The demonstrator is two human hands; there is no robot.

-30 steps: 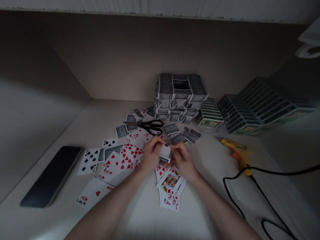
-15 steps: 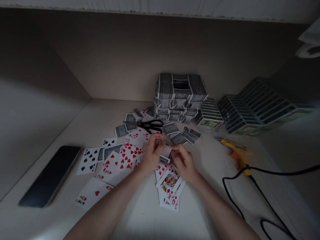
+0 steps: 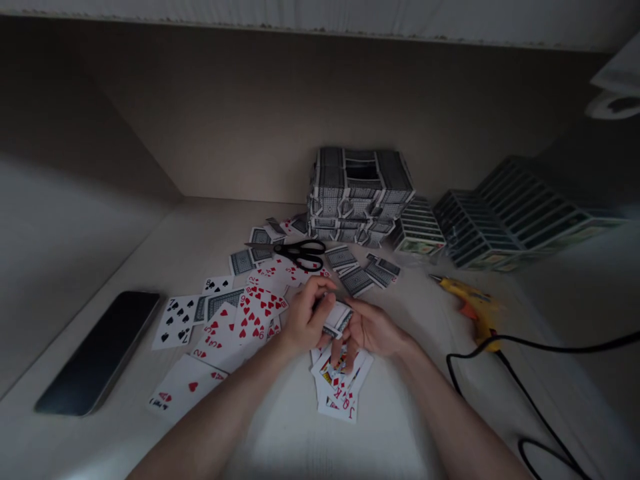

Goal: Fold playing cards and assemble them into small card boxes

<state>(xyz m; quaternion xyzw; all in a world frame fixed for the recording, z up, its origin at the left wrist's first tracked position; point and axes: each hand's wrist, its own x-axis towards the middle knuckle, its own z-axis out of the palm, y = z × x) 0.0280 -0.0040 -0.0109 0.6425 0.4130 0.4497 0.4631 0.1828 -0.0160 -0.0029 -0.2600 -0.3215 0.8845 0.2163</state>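
Observation:
A small folded playing card [image 3: 339, 318], white on top with a patterned edge, is held between both hands. My left hand [image 3: 311, 312] pinches its left side, thumb across the top. My right hand [image 3: 377, 328] holds it from the right, with its fingers reaching down under the card. Below the hands lies a loose fan of face-up diamond cards [image 3: 337, 403], king, queen and jack among them. Left of my left hand, face-up heart cards [image 3: 261, 312] spread over the white surface. Black-handled scissors [image 3: 303, 252] lie on cards just beyond the hands.
A box-like structure built of cards [image 3: 360, 193] stands at the back. Card packs [image 3: 500, 220] are stacked to its right. A yellow glue gun [image 3: 473, 307] with a black cable [image 3: 565, 346] lies at right, a dark phone [image 3: 100, 353] at left. A board [image 3: 320, 23] overhangs above.
The folded card has turned and come slightly nearer me between the hands. My right hand has rolled over, its fingers now extending beneath the card, above the king of diamonds.

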